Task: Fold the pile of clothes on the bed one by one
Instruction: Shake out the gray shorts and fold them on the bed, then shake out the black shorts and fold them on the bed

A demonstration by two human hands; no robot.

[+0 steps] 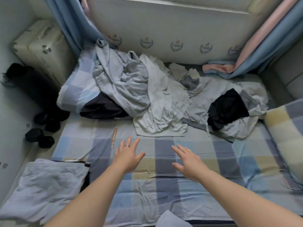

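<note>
I find both hands empty: left hand (127, 155) and right hand (187, 163) are flat with fingers spread, over the bare bed (164, 194), just short of the pile (124, 82). The pile lies unfolded along the far wall. I judge the step to be reaching for a garment. The next move calls for gripping the near hem of the white top (160, 118) and drawing it clear to lie flat.
</note>
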